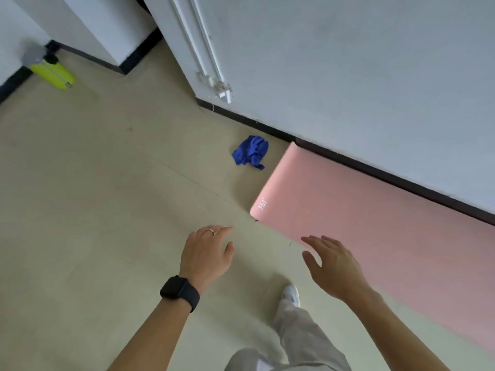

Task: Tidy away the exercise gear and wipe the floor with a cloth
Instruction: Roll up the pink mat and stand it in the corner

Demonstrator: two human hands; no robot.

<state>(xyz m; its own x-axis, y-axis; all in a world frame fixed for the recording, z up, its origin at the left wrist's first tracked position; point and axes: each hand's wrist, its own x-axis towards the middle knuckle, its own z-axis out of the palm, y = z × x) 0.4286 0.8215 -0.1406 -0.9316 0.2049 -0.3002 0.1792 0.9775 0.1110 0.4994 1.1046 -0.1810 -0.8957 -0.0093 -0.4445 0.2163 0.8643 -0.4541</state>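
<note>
A pink exercise mat [361, 207] lies unrolled flat on the floor along the wall, its short end with white lettering nearest me. A crumpled blue cloth [251, 151] sits on the floor just beyond that end, close to the skirting. My left hand [206, 253], with a ring and a black watch, hovers over bare floor short of the mat's corner, fingers apart and empty. My right hand [332, 266] is spread and empty above the mat's near long edge.
A yellow-green bottle with a black cap [53, 73] lies at the far left by the wall corner. White pipes [203, 49] run down the wall to the skirting. My leg and white shoe [291, 294] stand on the beige floor beside the mat.
</note>
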